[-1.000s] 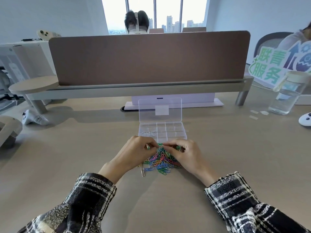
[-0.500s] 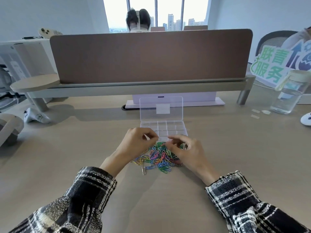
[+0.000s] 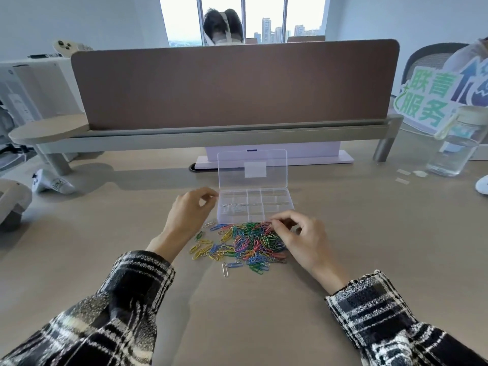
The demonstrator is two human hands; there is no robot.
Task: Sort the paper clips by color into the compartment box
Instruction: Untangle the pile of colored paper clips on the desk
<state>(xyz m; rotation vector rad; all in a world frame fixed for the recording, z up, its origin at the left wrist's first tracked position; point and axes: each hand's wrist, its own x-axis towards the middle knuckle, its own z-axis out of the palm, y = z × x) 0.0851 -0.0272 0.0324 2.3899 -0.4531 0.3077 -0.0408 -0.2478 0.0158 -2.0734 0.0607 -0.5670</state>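
On a sign (image 3: 422, 101) at the right, the green characters "联青服务" can be read. A blank white label (image 3: 255, 169) is stuck on the raised lid of the clear compartment box (image 3: 274, 207), which is set on the counter (image 3: 105, 233) before a brown divider (image 3: 235, 83). Paper clips (image 3: 243, 244) of mixed colours are heaped just in front of the box. A clip (image 3: 270, 225) at the heap's far edge is pinched by the fingers of the right hand (image 3: 303, 241). The fingertips of the left hand (image 3: 188, 215) are pressed together beside the box's left wall, and whether anything is held there cannot be told.

Black-and-white plaid sleeves (image 3: 132, 291), perhaps woolly tweed, loose cuffs (image 3: 355, 285), bare hands (image 3: 303, 239).
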